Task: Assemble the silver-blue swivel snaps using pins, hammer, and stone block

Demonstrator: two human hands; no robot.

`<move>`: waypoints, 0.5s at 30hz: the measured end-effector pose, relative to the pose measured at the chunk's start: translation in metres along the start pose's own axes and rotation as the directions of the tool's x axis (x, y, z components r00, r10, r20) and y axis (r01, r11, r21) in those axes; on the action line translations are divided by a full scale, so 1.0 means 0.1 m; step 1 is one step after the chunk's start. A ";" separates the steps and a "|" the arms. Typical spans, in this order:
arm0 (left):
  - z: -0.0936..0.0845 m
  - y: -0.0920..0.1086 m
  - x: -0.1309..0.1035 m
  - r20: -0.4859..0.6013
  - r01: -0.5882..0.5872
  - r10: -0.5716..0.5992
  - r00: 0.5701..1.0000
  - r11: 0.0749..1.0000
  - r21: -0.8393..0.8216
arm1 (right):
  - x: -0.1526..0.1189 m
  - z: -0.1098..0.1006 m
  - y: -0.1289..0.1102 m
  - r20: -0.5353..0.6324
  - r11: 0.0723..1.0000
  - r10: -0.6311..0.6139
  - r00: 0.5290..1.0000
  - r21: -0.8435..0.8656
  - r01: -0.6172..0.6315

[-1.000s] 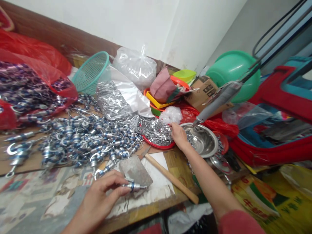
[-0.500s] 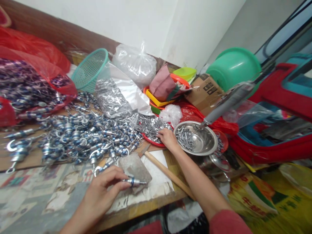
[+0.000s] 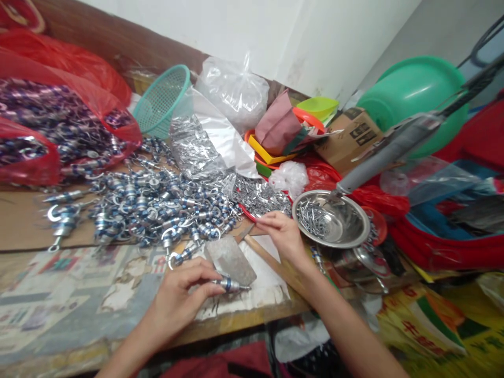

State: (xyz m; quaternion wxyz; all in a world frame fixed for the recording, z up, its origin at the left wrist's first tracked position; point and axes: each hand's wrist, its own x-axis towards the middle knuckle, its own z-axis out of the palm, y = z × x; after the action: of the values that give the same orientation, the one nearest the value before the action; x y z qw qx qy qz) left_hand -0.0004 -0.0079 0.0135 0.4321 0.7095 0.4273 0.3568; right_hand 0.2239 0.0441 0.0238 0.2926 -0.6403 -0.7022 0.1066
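The left hand pinches a slim blue-and-silver metal fitting, seemingly mid-work, beside a grey stone block; its long axis runs nine to three o'clock, thin tip toward three. Toward one, the right hand has narrowed fingertips, contents unclear. Toward eleven, whether the heap of similar blue-and-silver metal fittings is finished, I cannot tell.

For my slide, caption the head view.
Left hand holding a blue-silver cylindrical metal fitting; right hand near a silvery round metal bowl.
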 end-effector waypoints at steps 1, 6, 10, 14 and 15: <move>0.01 -0.01 -0.01 -0.002 0.003 -0.003 1.000 1.000 0.004 | -0.14 0.03 -0.12 0.025 0.975 -0.026 0.999 0.223 0.020; 0.08 -0.08 -0.03 -0.099 0.118 -0.127 0.987 0.989 -0.091 | -0.65 0.15 -0.57 0.117 0.794 0.005 0.993 0.603 -0.076; 0.10 -0.09 -0.03 -0.127 0.112 -0.138 0.982 0.975 -0.189 | -0.73 0.17 -0.63 0.130 0.727 0.043 0.991 0.676 -0.120; 0.06 -0.01 -0.01 -0.086 0.063 -0.071 0.994 0.993 -0.096 | -0.76 0.17 -0.61 0.133 0.719 0.002 0.991 0.688 -0.093; 0.04 0.01 0.00 -0.073 0.065 -0.073 0.995 0.992 -0.105 | -0.77 0.17 -0.60 0.104 0.744 -0.028 0.994 0.667 -0.048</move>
State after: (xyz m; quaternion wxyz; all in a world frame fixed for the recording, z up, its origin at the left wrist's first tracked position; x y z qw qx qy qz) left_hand 0.0035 -0.0100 0.0131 0.4635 0.6568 0.4490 0.3900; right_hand 0.1652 -0.0357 0.0202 0.4637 -0.4902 -0.6286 0.3867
